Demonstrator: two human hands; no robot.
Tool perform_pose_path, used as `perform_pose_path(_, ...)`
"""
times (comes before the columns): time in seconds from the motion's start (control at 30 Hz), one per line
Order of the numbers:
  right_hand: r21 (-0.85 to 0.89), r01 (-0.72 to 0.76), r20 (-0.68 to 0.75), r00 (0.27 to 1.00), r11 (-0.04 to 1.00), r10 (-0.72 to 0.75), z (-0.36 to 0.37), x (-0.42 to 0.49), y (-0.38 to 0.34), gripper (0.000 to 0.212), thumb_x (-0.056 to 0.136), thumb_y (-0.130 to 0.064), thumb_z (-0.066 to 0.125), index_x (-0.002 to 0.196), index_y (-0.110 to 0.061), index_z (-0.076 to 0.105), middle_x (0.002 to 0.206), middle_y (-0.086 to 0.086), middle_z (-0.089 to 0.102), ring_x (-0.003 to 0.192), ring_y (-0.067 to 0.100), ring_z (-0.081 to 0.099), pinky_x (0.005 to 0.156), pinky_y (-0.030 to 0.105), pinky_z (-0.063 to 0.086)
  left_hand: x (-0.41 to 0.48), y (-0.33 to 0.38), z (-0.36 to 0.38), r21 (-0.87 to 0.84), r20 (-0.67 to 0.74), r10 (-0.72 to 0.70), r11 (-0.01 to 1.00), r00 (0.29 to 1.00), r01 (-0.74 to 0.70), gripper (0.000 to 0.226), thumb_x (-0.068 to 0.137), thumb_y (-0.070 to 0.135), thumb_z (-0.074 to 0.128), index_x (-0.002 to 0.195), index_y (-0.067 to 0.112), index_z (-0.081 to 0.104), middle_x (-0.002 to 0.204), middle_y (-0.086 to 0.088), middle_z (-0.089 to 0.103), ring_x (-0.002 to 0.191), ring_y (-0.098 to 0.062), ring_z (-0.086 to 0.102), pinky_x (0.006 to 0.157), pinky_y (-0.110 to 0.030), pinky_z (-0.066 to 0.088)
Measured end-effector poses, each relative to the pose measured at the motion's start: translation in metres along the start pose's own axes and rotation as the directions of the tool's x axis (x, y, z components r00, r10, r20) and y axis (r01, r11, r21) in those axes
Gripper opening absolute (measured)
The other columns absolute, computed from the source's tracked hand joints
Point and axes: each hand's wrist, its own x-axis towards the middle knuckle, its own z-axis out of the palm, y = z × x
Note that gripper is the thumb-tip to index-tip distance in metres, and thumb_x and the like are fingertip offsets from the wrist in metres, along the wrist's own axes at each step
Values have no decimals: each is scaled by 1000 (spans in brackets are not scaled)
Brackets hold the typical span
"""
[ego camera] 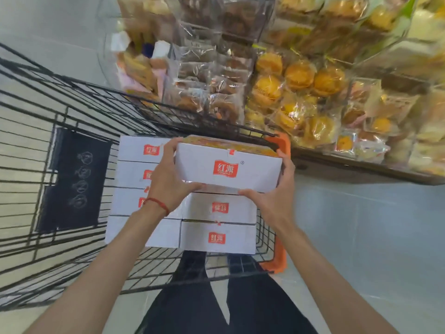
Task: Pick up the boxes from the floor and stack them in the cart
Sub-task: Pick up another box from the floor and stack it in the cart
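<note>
Both hands hold one white box (228,168) with a red logo above the black wire cart (72,100). My left hand (166,174) grips its left end, and a red string circles that wrist. My right hand (274,196) grips the right end and lower corner. Inside the cart, several matching white boxes (219,222) lie stacked in two columns at the right side, directly under the held box. The held box's top shows orange contents through a clear lid.
A shelf (361,165) of wrapped breads and cakes stands close beyond the cart, to the right. Orange plastic corner guards (280,256) mark the cart's right edge. A dark panel (72,179) lines the cart's left part. My dark trousers (216,297) show below; grey floor lies right.
</note>
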Motion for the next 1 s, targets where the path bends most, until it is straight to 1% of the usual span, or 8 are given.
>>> perform_pose_path(0.1,-27,0,-17,1000,1000,0,12,11,7,121,58,-27,101,153,-32,26,150,-12,42,138,8,44,116,43,44,18,-19,6,-13,15,4,1000,1000,-3,105,58,21,96,142,24,34,130,10,49,119,-13,52,89,-16,49)
perform_pose_path(0.17,-58,13,-31,999,998,-15,19,18,10,119,59,-31,100,151,-40,26,150,-16,40,139,8,44,115,42,46,27,-30,8,-8,16,-2,1000,1000,2,109,57,23,97,145,22,33,136,11,47,123,-12,50,98,-22,48)
perform_pose_path(0.33,-160,50,-47,997,986,-58,37,23,15,111,64,-29,99,152,-26,30,151,-10,41,135,-1,41,104,4,37,40,-56,11,-27,25,-23,999,999,23,107,57,34,97,143,28,34,138,14,46,127,-14,51,99,-44,55)
perform_pose_path(0.47,-218,57,-47,996,974,-69,48,18,23,112,67,-32,96,154,-28,24,159,-9,35,142,5,38,112,17,41,37,-68,22,-77,10,-95,992,995,96,107,56,33,98,142,33,34,139,13,48,125,-12,54,96,-42,57)
perform_pose_path(0.57,-273,78,-37,995,959,-91,49,20,28,112,68,-33,96,152,-27,22,161,-5,32,145,9,36,111,11,37,38,-76,26,-79,18,-120,990,993,121,111,57,34,98,145,30,31,143,9,46,128,-11,51,100,-41,55)
perform_pose_path(0.67,-322,97,-25,994,942,-111,47,25,25,113,66,-37,97,151,-27,23,158,-5,35,143,12,40,113,32,47,40,-77,25,-57,23,-99,993,995,101,108,58,38,97,144,30,32,140,10,47,126,-7,51,100,-37,55)
perform_pose_path(0.8,-373,98,12,995,923,-101,42,37,14,114,65,-42,96,154,-20,28,156,-4,39,140,8,40,107,14,37,51,-70,19,23,61,-96,995,994,94,103,60,38,95,142,33,32,130,12,51,119,-13,53,97,-39,56)
perform_pose_path(1.0,-356,76,71,996,931,-55,40,75,13,117,63,-40,97,156,-16,30,149,-2,50,139,14,46,113,34,45,82,-64,15,149,125,-113,984,986,94,107,61,34,95,145,25,31,133,3,55,115,-17,51,97,-39,51)
